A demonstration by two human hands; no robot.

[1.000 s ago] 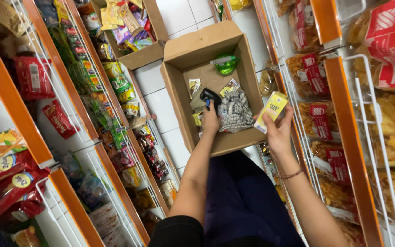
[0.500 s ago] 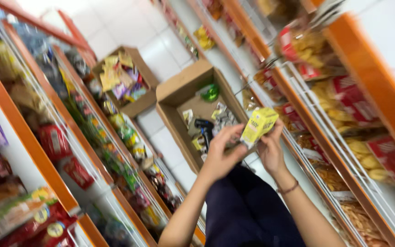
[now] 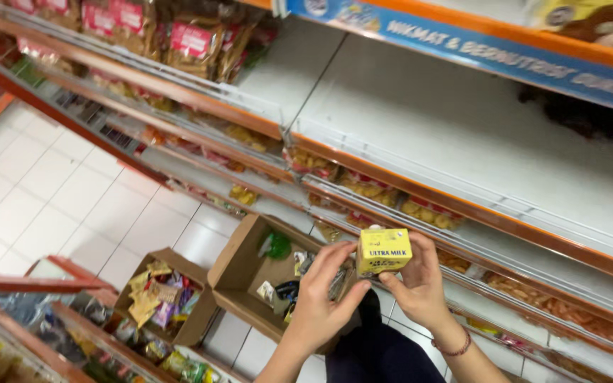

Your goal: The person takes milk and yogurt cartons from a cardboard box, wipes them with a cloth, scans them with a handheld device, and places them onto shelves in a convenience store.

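1. Yellow carton [image 3: 384, 251], small and box-shaped with a dark label band on its front face, is held up in front of the shelves, above the open cardboard box [image 3: 239, 273] on the floor.
2. Right hand [image 3: 420, 284] grips the carton from below and from its right side, fingers curled closed around it; a thin bracelet [image 3: 454, 347] circles that wrist.
3. Left hand [image 3: 324, 294] sits just left of the carton, fingers loosely bent and half open, fingertips touching its lower left edge.
4. One carton is in hand; two cardboard boxes stand on the white tiled floor [image 3: 51, 191].
5. Below and left of the carton, the open cardboard box holds a green packet [image 3: 276, 245] and several small mixed packs, partly hidden by the left hand.
6. Further left of that, a second cardboard box [image 3: 164, 294] is filled with yellow and multicoloured sachets.
7. Above the carton runs an orange-edged shelf [image 3: 462, 113], bare and white on top, with a blue strip sign [image 3: 477, 50] higher up.
8. Right of and beneath the carton, wire-fronted shelves carry rows of snack bags [image 3: 363, 186], too blurred to count.
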